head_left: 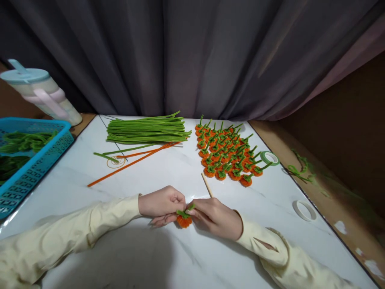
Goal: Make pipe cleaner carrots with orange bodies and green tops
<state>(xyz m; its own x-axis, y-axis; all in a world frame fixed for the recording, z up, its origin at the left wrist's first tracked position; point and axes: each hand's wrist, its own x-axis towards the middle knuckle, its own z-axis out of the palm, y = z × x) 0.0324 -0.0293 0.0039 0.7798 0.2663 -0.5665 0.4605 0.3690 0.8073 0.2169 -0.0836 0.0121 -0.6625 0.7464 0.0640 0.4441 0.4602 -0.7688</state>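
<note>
Near the front of the table, my two hands meet at a small pipe-cleaner pumpkin with an orange ribbed body and a green top. My left hand is closed at its left side, fingers curled at the green part. From the right, my right hand pinches the green stem piece between thumb and fingers. A thin wooden stick shows just beyond my right hand; its lower end is hidden behind that hand. Several finished-looking pumpkins with upright green stems stand in rows at the back right.
A bundle of green pipe cleaners lies at the back, with loose orange pipe cleaners before it. Green tape and white tape lie right. A blue basket of green pieces and a tumbler stand left.
</note>
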